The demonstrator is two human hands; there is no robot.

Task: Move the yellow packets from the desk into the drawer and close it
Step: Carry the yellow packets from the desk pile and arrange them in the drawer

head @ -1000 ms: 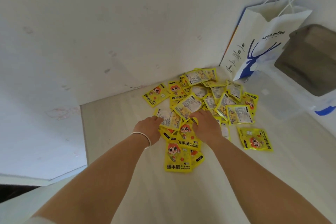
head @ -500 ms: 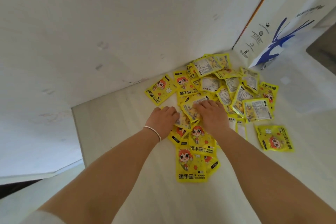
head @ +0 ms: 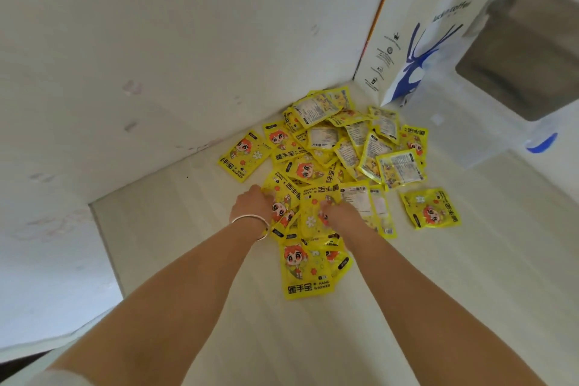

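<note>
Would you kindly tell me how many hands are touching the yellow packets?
2: the left hand at the near-left edge of the pile, the right hand beside it, nearer its middle.

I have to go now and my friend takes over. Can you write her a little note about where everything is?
Left hand, with the bracelet, and right hand are both pressed into the near edge of the yellow packets, gathering some; nothing is lifted clear yet.
The packets are heaped on the desk by the wall; one loose packet lies apart on the right.
No drawer is in view.
Left to do: everything. Move all packets, then close the drawer.
</note>
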